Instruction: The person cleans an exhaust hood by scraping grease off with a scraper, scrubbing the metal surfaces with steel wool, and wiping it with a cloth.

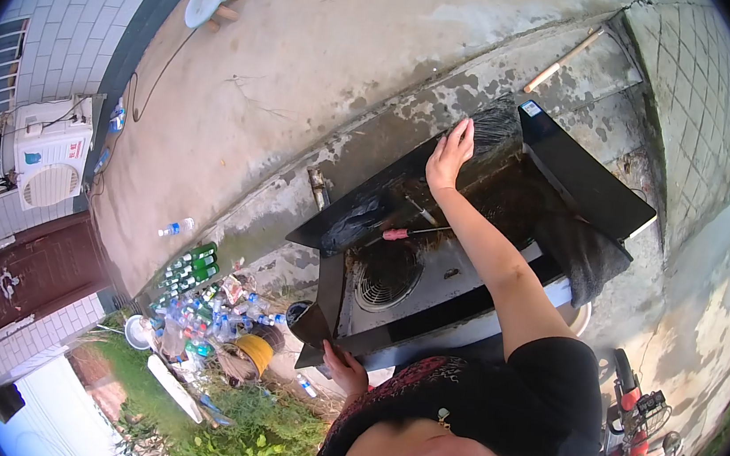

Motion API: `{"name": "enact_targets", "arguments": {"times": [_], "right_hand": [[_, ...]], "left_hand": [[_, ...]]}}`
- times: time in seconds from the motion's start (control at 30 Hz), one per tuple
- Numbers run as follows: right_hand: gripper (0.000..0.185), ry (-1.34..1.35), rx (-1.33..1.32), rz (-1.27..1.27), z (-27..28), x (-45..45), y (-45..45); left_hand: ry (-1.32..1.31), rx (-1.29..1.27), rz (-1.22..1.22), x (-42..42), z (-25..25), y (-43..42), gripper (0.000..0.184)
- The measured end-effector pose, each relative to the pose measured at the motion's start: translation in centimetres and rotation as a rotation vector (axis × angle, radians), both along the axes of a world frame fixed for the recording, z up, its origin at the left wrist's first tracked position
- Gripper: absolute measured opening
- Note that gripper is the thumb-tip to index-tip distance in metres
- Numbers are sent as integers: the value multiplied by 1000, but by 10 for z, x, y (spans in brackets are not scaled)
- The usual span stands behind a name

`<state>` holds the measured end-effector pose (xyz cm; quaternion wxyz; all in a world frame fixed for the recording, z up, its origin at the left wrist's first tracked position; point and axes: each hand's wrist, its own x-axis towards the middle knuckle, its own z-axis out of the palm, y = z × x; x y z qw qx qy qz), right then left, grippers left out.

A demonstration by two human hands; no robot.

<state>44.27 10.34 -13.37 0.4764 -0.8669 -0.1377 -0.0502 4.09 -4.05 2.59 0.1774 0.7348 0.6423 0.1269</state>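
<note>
Hood [588,176] lies on stained concrete [365,143] before the person. Black outside; long panel [367,203] wet, smeared; interior brown with grime, round grille [387,288] at left. Screwdriver [396,234] lies inside; dark cloth [589,256] over right edge. Right hand [450,154] at long panel, fingers extended, close together. Left hand [345,369] at near-left corner; fingers: cannot tell.

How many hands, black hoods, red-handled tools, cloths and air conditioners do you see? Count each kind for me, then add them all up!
Hands: 2 (right hand, left hand)
Black hood: 1
Red-handled tool: 1
Cloth: 1
Air conditioner: 1
Total: 6
</note>
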Motion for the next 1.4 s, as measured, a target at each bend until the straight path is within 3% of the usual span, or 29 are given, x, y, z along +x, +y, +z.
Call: {"name": "enact_targets", "arguments": {"times": [0.1,0.17,0.23,0.3,0.37,0.5,0.57,0.63,0.73,0.83,1.03,1.17,1.3,1.4], "right_hand": [[52,54,-45,-406,-11,93,-5],[49,89,-141,-490,-13,110,-8],[53,-47,-128,-349,-17,74,-1],[58,-2,-101,4,2,7,-4],[56,-48,-127,117,3,1,-10],[40,-192,-247,-210,24,89,-13],[39,-114,-267,-236,30,76,-9],[36,-112,-292,-75,30,27,0],[33,-200,-393,388,30,-59,5],[29,-304,-419,668,37,-53,-2],[24,-377,-538,384,42,106,-55],[26,-327,-444,126,29,66,-30],[41,-171,-326,412,24,-74,15],[48,-229,-471,772,34,-115,16]], "left_hand": [[25,77,-50,-2,-3,6,53],[18,77,-50,-6,2,-3,53],[-40,50,-20,1,-1,2,53],[-53,28,-3,-5,-3,-1,53],[-53,50,-25,-3,-3,2,53],[-15,94,-56,-7,-8,3,52],[-55,77,-39,-2,0,2,51],[-94,60,-19,-4,-5,3,51],[-39,52,-19,-2,-2,2,51],[-45,57,-25,-5,-4,3,51],[-35,102,-48,-2,0,5,49],[-91,64,-5,-1,-3,4,48],[-57,56,-5,-3,1,2,48],[-57,78,-18,-2,-3,4,48]]}}
